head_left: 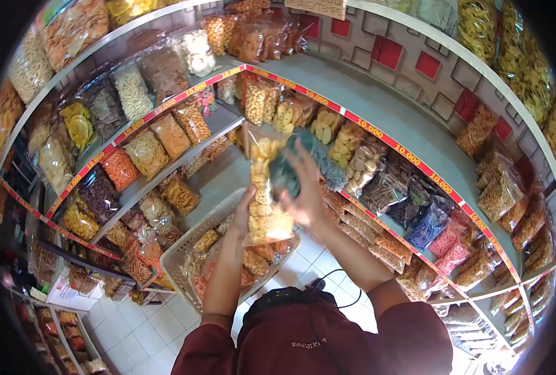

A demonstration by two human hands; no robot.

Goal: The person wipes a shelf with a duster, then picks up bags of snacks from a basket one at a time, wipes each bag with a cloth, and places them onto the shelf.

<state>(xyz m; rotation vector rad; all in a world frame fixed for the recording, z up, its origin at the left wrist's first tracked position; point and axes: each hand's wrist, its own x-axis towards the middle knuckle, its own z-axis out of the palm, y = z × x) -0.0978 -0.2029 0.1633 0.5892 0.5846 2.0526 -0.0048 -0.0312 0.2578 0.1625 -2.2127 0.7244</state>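
In the middle of the view, my left hand [243, 211] holds a clear bag of yellow round snacks [261, 187] by its left side. My right hand [304, 187] is at the bag's right side, its fingers wrapped about a dark green cloth-like bundle [284, 167] that is blurred by motion. The bundle overlaps the right edge of the bag. Below the bag, a beige plastic basket [176, 275] contains more bagged snacks [253, 261], partly hidden by my left forearm.
Curved shelves with red price strips [368, 127] surround the hands, stacked with bagged snacks. A fluffy grey-blue item [329, 167] is right beside my right hand. White floor tiles [134, 337] show below, and a black cable [353, 290] hangs near the right forearm.
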